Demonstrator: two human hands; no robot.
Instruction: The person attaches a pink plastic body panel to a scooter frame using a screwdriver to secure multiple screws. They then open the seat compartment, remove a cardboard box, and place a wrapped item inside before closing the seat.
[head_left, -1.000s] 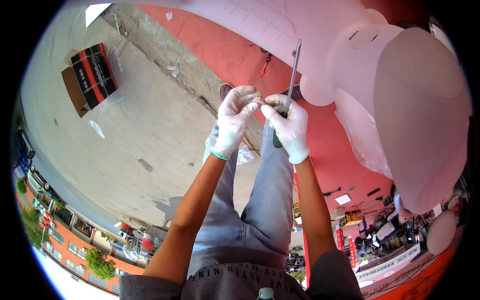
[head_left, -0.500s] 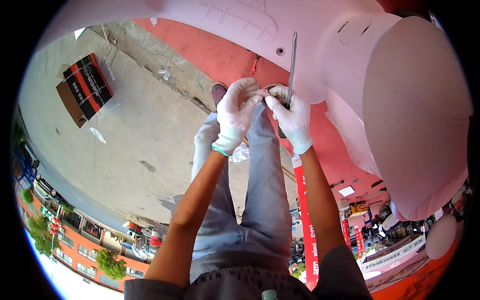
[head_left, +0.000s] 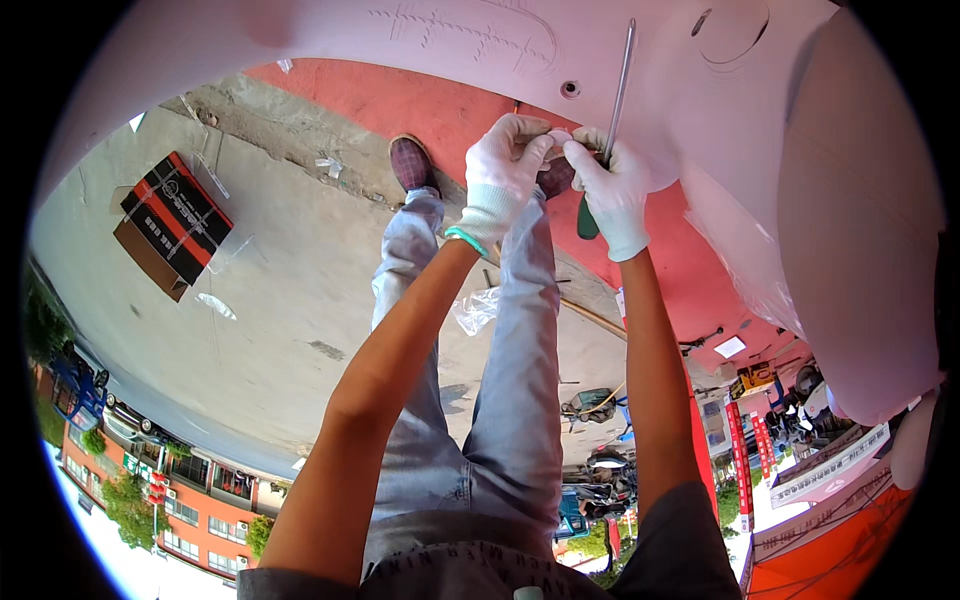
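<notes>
Both my hands wear white knit gloves and meet in front of a large pink molded panel [head_left: 330,45]. Between the fingertips is a small pale pink piece [head_left: 560,137], too small to name. My left hand [head_left: 502,170] pinches one side of it, and my right hand [head_left: 614,190] pinches the other with thumb and finger. A screwdriver [head_left: 621,85] is also tucked in my right hand. Its metal shaft points up across the panel and its green handle sticks out below the palm. The panel has a round hole [head_left: 570,89] just above my hands.
A bulging pink part [head_left: 850,210] fills the right side. Red ground covering [head_left: 360,110] borders grey concrete [head_left: 290,290]. An open black and red carton [head_left: 180,220] lies at left. Clear plastic [head_left: 476,310] lies by my legs. Tools and clutter stand at lower right.
My hands have risen closer to the panel's round hole, the pink piece still between them. The screwdriver has moved up and right with my right hand. My left foot shows more fully.
</notes>
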